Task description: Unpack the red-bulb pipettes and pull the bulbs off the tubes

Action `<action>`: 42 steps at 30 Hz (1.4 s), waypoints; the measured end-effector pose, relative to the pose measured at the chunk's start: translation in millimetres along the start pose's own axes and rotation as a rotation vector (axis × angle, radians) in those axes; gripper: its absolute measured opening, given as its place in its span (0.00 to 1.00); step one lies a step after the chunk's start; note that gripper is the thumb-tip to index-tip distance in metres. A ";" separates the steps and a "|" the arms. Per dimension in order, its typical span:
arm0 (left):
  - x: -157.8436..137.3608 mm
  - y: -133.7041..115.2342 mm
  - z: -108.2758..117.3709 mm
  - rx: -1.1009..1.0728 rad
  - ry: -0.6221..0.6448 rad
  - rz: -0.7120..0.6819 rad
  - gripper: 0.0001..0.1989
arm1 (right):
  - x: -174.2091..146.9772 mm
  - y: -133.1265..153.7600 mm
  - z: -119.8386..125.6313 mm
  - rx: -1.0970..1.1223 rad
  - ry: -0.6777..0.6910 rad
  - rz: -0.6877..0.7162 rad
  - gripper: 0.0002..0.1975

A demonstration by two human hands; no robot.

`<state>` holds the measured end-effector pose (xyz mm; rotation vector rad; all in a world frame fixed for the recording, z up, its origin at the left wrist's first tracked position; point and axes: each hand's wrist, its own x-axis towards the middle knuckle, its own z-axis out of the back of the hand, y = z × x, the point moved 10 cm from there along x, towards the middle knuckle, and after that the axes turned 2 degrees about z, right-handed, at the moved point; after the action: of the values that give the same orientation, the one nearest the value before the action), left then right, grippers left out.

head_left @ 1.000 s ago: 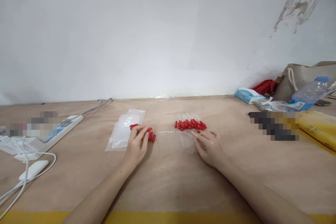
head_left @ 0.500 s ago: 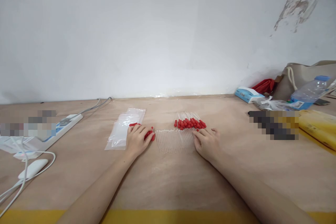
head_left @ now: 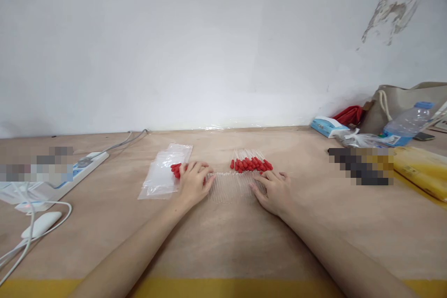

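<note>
Hands flat and unclenched at frame centre, left hand [head_left: 194,180] and right hand [head_left: 274,189] pressing either end of the clear pipette row [head_left: 232,185], gripping nothing; uneven push could roll tubes apart or into the red-bulbed droppers [head_left: 251,164] just above.

Wooden table [head_left: 223,242], clear tubes [head_left: 232,186], plastic bags [head_left: 162,174], power strip [head_left: 75,174]

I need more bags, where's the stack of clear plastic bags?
The stack of clear plastic bags lies left of centre on the table, just beyond the left hand, beside loose red caps.
</note>
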<state>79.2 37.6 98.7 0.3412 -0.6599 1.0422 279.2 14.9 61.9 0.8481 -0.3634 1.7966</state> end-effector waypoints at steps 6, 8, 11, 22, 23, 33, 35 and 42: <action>43.9 -41.1 -48.8 -0.101 0.181 -0.035 0.10 | 0.9 -25.0 13.2 0.024 -0.095 -0.116 0.12; 55.0 -49.0 -62.7 -0.126 0.218 -0.034 0.12 | 0.8 -33.9 13.8 0.040 -0.092 -0.167 0.12; 63.9 -53.6 -75.2 -0.146 0.238 -0.030 0.12 | -0.2 -45.2 12.8 0.069 -0.094 -0.239 0.13; 49.5 -34.9 -52.5 -0.221 0.120 0.139 0.08 | -0.8 -46.1 14.7 0.088 -0.143 -0.238 0.13; 43.1 -31.1 -45.3 -0.238 0.095 0.152 0.09 | -0.5 -45.2 15.4 0.102 -0.152 -0.222 0.13; -37.0 -16.7 0.6 -0.394 0.052 -0.038 0.06 | -2.4 45.2 15.8 0.189 -0.008 0.326 0.20; -40.3 -20.4 1.7 -0.401 0.054 -0.072 0.06 | -7.0 58.9 11.4 0.182 0.007 0.378 0.16; -35.1 -44.7 0.8 -0.323 0.088 -0.175 0.08 | -11.9 67.4 -0.9 0.220 0.012 0.379 0.09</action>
<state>106.3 -8.0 78.5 0.0696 -0.6935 0.7643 219.6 -18.9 63.0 0.9688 -0.3385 2.2228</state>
